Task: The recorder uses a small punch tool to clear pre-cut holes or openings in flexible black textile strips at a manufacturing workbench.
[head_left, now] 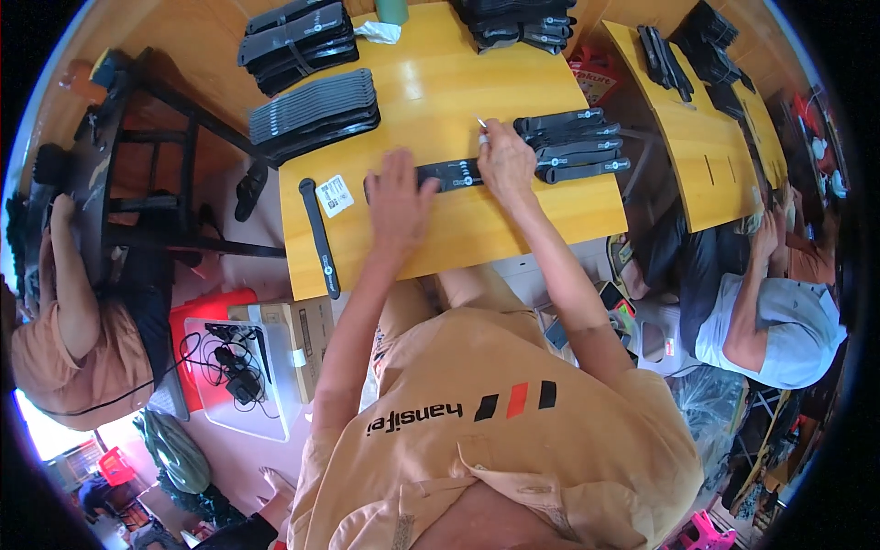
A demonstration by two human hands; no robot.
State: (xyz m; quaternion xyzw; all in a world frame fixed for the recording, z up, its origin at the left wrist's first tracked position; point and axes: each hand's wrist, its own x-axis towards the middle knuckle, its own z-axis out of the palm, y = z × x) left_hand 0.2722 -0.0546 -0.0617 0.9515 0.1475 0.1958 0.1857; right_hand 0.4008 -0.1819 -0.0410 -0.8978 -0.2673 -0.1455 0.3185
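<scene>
A long black strap (447,174) with white print lies flat across the yellow table, close to its near edge. Over its left end my left hand (401,203) is spread, fingers stretched out and a little blurred; whether it presses on the strap I cannot tell. My right hand (507,163) is closed around a thin white-tipped stick (481,123), its kind too small to make out, and rests by the strap's right part. Just right of that hand lie several black straps (577,147) in overlapping rows. Another single strap (319,240) lies lengthwise at the left edge, beside a white printed label (335,194).
Stacks of black straps (313,115) stand on the table's (431,82) far left, with banded bundles (298,41) behind and more (522,23) far right. A clear bin (243,380) with cables sits on the floor at left. People work at both sides, one by another table (687,137).
</scene>
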